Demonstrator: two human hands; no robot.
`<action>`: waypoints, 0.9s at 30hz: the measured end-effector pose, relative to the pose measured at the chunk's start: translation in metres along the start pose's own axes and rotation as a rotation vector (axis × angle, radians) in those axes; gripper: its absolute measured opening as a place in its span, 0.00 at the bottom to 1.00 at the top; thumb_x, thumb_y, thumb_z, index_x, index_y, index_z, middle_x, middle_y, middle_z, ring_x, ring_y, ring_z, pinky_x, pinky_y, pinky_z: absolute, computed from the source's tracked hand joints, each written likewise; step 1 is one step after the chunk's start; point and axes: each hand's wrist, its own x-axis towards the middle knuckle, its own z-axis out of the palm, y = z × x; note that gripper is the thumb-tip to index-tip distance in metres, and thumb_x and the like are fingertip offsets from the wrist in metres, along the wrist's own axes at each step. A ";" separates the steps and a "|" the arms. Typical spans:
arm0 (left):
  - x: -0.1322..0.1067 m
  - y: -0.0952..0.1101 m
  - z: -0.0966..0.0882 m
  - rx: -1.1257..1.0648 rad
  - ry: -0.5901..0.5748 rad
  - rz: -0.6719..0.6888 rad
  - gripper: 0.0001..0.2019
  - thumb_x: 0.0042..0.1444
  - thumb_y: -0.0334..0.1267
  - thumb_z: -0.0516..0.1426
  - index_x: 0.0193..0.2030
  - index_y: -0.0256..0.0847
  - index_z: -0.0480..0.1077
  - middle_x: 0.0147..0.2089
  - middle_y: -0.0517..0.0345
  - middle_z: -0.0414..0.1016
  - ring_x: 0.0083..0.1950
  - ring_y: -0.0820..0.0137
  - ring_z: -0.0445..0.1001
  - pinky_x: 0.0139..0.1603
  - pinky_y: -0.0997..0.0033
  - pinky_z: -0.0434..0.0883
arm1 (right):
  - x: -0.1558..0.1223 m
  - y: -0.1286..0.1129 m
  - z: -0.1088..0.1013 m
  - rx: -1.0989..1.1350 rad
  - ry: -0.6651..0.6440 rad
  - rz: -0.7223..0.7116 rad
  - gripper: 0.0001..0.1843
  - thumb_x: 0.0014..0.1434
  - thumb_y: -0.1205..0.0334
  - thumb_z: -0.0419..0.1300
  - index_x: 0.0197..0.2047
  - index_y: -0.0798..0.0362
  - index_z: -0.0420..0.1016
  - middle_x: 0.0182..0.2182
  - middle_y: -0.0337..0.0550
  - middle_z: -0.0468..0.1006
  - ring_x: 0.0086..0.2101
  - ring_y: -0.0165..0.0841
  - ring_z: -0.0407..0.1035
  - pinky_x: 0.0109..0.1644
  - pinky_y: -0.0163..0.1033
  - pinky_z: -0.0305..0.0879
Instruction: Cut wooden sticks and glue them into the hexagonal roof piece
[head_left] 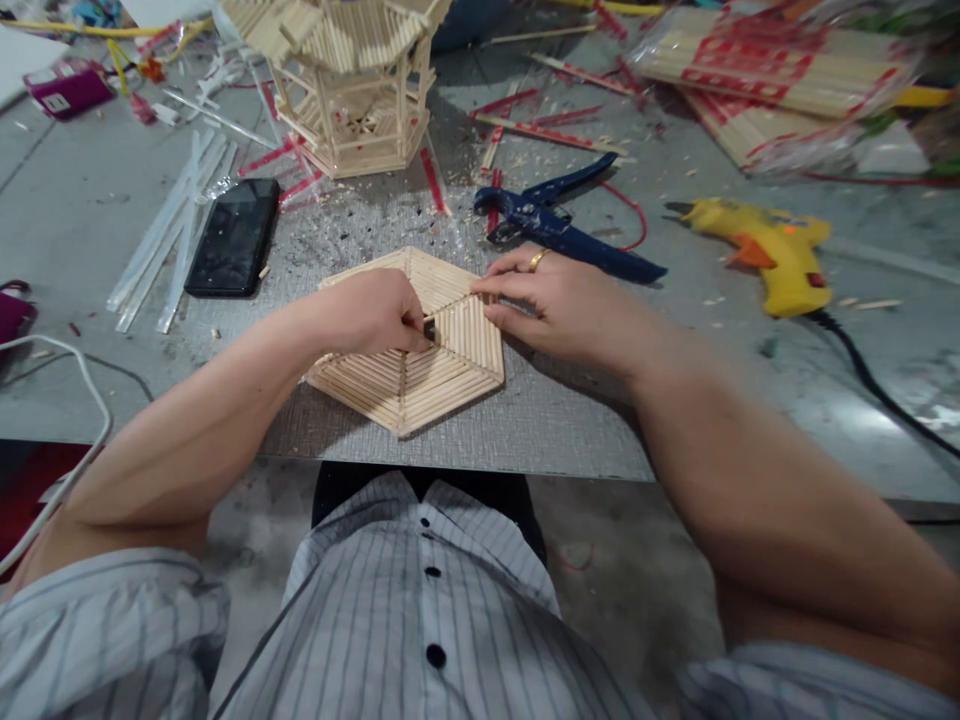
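Note:
A hexagonal panel of pale wooden sticks (457, 345) lies near the table's front edge, its sticks laid in triangular sections around a small dark central opening. Over its left part is my left hand (379, 310), with curled fingers closed at the opening; whatever they hold there is hidden. My right hand (551, 305), wearing a ring, has its thumb and fingers closed on the panel's upper right corner. Beyond the panel stands a small pavilion-like model of the same sticks (352, 110), with a sloped roof and open sides.
A blue cutter (570, 230) lies beyond my right hand, with a yellow glue gun (772, 250) and its black cord further right. At left are a black phone (232, 238) and clear glue sticks (169, 235). Packaged sticks (780, 65) and red-marked wrapper strips lie at the back.

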 end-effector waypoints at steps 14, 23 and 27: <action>0.001 -0.001 -0.003 -0.044 -0.031 0.003 0.11 0.47 0.42 0.57 0.26 0.37 0.77 0.19 0.62 0.67 0.23 0.77 0.58 0.30 0.72 0.54 | 0.000 0.000 0.001 -0.010 0.010 0.000 0.18 0.62 0.59 0.50 0.51 0.46 0.76 0.50 0.48 0.74 0.48 0.41 0.69 0.53 0.50 0.66; 0.001 -0.001 -0.004 -0.025 -0.038 -0.001 0.12 0.47 0.43 0.57 0.25 0.38 0.77 0.19 0.62 0.67 0.24 0.76 0.59 0.31 0.71 0.53 | 0.000 0.000 0.001 0.002 0.011 -0.001 0.18 0.62 0.60 0.51 0.52 0.46 0.76 0.50 0.48 0.74 0.48 0.42 0.69 0.52 0.51 0.66; 0.000 0.001 -0.004 -0.024 -0.039 -0.019 0.11 0.47 0.43 0.57 0.26 0.38 0.77 0.19 0.62 0.66 0.25 0.76 0.59 0.31 0.71 0.52 | 0.000 0.000 0.001 0.002 0.007 0.010 0.18 0.62 0.59 0.50 0.51 0.48 0.75 0.50 0.50 0.74 0.48 0.42 0.69 0.52 0.51 0.66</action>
